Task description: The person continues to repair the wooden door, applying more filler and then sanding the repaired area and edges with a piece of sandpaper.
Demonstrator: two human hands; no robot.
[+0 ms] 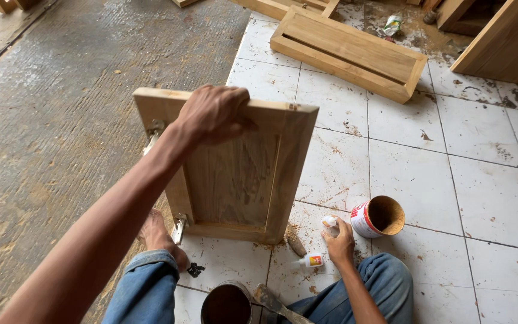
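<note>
The left hand [214, 114] is clamped over the top edge of a small wooden cabinet door [232, 174], which stands upright on the tiled floor [481, 180] at its edge beside the concrete. The right hand [338, 243] grips a small white bottle [330, 225] just beside a tipped can [379, 216] of sawdust.

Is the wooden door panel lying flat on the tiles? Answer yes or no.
No: the wooden door panel stands upright on its lower edge on the tiled floor, with the left hand gripping its top rail.
</note>
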